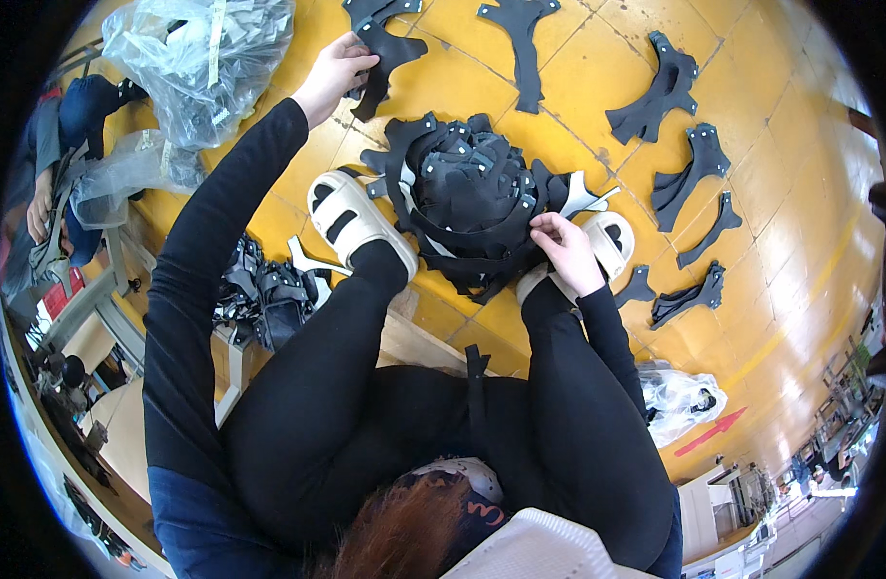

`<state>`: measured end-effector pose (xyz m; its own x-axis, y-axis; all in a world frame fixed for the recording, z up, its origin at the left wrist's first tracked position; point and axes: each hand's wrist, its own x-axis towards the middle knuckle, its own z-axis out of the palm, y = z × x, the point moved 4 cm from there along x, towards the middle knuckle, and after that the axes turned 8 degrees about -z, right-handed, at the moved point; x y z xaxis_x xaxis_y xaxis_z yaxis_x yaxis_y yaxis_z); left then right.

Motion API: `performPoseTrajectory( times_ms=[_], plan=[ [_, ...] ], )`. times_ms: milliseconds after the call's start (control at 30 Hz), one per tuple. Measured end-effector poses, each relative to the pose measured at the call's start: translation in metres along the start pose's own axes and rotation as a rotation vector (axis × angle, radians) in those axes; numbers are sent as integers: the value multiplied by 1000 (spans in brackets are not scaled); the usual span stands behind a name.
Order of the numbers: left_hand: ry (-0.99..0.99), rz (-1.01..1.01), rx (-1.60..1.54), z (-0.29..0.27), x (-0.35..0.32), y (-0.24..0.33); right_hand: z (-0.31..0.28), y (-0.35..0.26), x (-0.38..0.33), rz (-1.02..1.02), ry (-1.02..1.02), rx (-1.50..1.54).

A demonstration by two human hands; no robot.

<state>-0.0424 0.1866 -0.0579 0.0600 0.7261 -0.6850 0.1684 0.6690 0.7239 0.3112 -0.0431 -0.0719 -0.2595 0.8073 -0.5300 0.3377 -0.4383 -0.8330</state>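
Note:
My left hand (337,79) reaches out to the far left of the floor and is closed on a curved black cut fabric piece (393,53), its thumb on the edge. Between my feet sits a round heap of black cut pieces (472,179), several with small pale marks, ringed by longer black strips. My right hand (570,253) is at the heap's right rim, thumb and fingers pinching the edge of a black piece (516,232). Its fingertips partly hide that piece.
Small stacks of black pieces (660,92) lie on the yellow tiled floor (578,96). A clear plastic bag (202,58) stands far left, near another person's hand (40,205). More black pieces (264,289) are beside my left leg. Another bag (682,400) lies at right.

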Motion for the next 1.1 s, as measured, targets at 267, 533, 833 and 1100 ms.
performPoseTrajectory(
  times_ms=[267, 533, 833, 1100],
  plan=[
    [-117, 98, 123, 38, -25, 22, -14, -16, 4, -173, 252, -46],
    [-430, 146, 201, 133, -84, 49, -29, -84, 5, -382, 239, 181],
    [-692, -47, 6, 190, -121, 27, -35, -91, -4, -254, 285, 568],
    [-364, -31, 217, 126, -79, 5, -34, 6, -7, 81, 223, 456]
  ],
)
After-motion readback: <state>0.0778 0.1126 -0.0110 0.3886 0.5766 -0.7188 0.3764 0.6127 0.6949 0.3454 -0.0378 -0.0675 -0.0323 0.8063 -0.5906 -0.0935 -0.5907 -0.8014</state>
